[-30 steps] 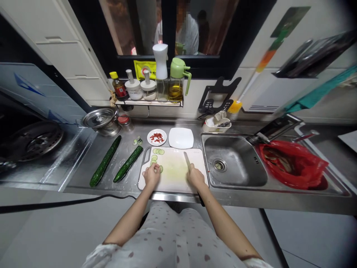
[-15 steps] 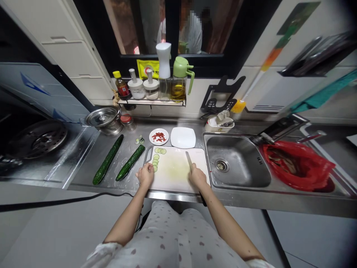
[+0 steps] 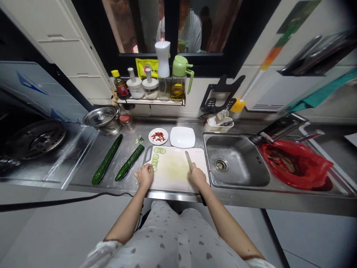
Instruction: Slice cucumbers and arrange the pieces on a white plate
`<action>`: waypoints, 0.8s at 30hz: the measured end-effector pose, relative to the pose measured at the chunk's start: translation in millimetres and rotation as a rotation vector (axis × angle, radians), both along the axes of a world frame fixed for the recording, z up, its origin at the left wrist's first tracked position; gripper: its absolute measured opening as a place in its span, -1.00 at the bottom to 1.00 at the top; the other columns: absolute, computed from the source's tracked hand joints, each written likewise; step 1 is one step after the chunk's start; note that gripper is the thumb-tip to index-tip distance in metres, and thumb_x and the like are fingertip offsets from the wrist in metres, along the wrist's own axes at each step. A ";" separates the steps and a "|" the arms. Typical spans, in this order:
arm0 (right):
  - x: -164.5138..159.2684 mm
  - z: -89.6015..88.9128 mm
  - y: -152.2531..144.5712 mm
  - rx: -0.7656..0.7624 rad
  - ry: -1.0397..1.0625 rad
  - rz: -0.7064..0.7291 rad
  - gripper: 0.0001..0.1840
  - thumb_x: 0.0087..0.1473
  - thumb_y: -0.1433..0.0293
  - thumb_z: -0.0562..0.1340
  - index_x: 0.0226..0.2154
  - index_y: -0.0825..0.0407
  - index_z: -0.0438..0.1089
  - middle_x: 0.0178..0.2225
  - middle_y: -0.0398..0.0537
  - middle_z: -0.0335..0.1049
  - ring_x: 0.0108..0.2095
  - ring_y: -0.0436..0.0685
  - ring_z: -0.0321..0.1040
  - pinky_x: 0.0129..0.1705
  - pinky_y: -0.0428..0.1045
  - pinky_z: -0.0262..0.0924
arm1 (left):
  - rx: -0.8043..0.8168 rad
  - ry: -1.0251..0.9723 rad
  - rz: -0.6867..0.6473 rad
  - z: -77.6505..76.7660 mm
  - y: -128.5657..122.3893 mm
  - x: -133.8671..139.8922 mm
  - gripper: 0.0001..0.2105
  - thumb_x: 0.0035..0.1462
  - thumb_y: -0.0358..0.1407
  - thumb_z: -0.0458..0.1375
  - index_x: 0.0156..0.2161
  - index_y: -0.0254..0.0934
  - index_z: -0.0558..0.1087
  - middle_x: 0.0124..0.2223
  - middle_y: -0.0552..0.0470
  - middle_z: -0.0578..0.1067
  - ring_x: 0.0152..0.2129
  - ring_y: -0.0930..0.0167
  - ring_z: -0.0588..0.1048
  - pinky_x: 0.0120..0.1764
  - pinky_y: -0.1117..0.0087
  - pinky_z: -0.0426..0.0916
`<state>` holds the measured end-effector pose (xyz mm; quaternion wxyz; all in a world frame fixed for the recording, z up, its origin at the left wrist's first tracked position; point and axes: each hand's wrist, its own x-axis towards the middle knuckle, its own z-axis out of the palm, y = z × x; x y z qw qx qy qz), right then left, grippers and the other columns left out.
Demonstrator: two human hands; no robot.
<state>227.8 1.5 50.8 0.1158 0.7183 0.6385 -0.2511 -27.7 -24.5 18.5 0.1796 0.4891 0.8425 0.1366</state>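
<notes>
Right fingers [image 3: 193, 170] around a flat metal knife [image 3: 188, 159], left fingers [image 3: 150, 168] at thin cucumber discs [image 3: 155, 162], grip unclear

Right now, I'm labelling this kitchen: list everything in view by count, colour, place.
Cutting board: 1, white, on counter
Cucumber slices: several, pale green, board's left
Cucumbers: 2, green, left of board
Knife: 1, silver, at board's right
Plates: 2, white, behind board
Chopped pieces: many, red, on left plate
Pot: 1, silver, back left
Red-lidded jar: 1, clear, beside pot
Bottles: 3, mixed, wall rack
Lidded jars: 2, white, rack
Sink: 1, silver, right of board
Bag: 1, red, sink's right
Left hand: 1, bare, at slices
Right hand: 1, bare, on knife
</notes>
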 end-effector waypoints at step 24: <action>-2.3 4.4 0.0 -0.023 -0.004 0.006 -0.57 0.13 0.51 -0.04 0.08 0.11 0.09 -0.18 0.19 0.45 -0.11 0.20 0.41 -0.20 -0.01 0.15 | -0.007 0.141 -0.212 3.4 99.6 37.0 -0.72 0.13 -0.29 0.06 -0.05 -0.13 0.46 0.02 -0.16 0.43 0.00 0.14 0.28 -0.01 0.12 0.03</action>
